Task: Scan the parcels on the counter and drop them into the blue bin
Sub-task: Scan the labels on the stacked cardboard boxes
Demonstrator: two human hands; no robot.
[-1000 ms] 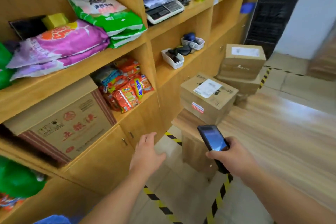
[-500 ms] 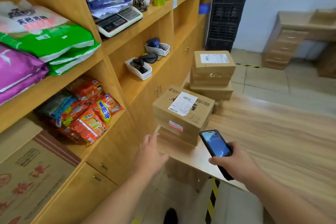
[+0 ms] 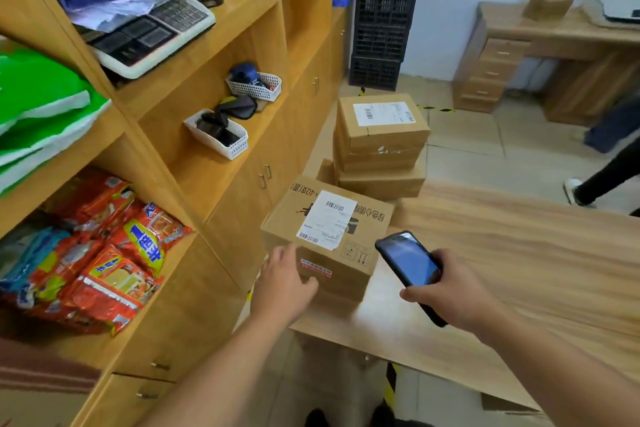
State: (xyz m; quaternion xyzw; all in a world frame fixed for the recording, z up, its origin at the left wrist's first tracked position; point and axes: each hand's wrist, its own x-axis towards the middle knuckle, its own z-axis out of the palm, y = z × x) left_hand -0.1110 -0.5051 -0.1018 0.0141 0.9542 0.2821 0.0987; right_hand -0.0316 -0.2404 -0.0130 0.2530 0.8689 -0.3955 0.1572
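Note:
A cardboard parcel (image 3: 349, 253) with a white barcode label on top sits at the near left corner of the wooden counter (image 3: 502, 270). My left hand (image 3: 282, 282) rests against the parcel's near left side, fingers straight. My right hand (image 3: 450, 291) grips a black phone (image 3: 410, 265), its blue screen facing up just right of the parcel. Behind it a stack of two more parcels (image 3: 379, 146) stands on the counter, the top one labelled. No blue bin is in view.
Wooden shelving (image 3: 221, 170) runs along the left with snack bags (image 3: 104, 263), white baskets, a scale (image 3: 149, 35) and green bags. Black crates (image 3: 384, 14) are stacked at the back. A desk (image 3: 540, 55) stands far right. A person's leg (image 3: 602, 177) shows at the right edge.
I have moved closer to the counter. My left hand has reached forward onto the near parcel's side, and the phone in my right hand has come up beside the parcel.

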